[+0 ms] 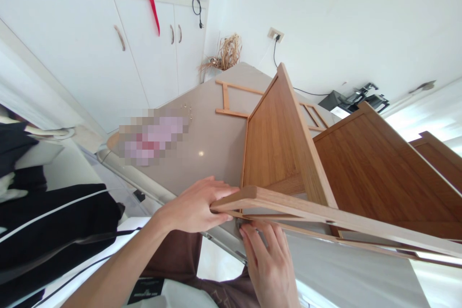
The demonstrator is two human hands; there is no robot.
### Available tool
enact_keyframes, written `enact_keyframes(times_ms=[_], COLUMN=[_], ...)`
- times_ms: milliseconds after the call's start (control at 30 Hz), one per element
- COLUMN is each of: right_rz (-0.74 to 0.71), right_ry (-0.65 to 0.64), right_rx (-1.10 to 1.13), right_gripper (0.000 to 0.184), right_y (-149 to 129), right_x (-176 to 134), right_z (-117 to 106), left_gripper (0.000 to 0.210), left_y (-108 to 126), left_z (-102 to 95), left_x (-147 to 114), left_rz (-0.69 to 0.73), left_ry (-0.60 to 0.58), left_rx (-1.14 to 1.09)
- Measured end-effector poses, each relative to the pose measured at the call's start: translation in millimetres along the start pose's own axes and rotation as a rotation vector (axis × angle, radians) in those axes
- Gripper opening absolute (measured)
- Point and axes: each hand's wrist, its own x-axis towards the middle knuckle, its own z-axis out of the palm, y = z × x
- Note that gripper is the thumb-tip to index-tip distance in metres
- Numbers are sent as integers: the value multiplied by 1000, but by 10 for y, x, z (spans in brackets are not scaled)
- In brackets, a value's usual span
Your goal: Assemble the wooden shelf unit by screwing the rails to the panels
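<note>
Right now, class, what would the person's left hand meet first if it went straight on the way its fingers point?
Beyond the wooden bar in its grip, the left hand would probably meet the upright wooden panel first, though depth is hard to judge here.

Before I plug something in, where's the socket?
Upper middle of the head view, the socket is on the white wall, right of the dried plant.

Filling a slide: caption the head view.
Left hand grips a wooden rail by one end, right hand below, wooden panel beyond.
</note>
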Motion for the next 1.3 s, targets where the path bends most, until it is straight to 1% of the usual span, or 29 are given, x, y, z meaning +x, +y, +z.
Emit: enact_keyframes(times_ms=[100,233,433,600,733,1000,1300], right_rz=[30,46,-20,-62,-55,-45,-91], right_ry=[4,-10,-15,-23,-47,-38,-42], right_rx=[34,51,72,-9,-19,-46,-76], right_gripper=[13,15,21,27,25,21,21], right_y=[8,11,14,38,24,-3,-46], right_x=[-27,-54,-89,-114,-86,-41,-5], right_z=[26,25,-15,-38,-23,20,16], left_gripper=[44,44,43,41,44,42,43], left_y=[-19,-23,-3,-15,-20,22,-2], left_z=[14,9,-2,3,3,-31,-29], left_x=[-6,-2,10,4,0,7,11], left_rz=[4,-3,-5,-11,-1,-8,-20], left_ry=[4,-11,-13,-21,-18,-17,-25], left_rx=[12,1,5,-2,0,-19,-32])
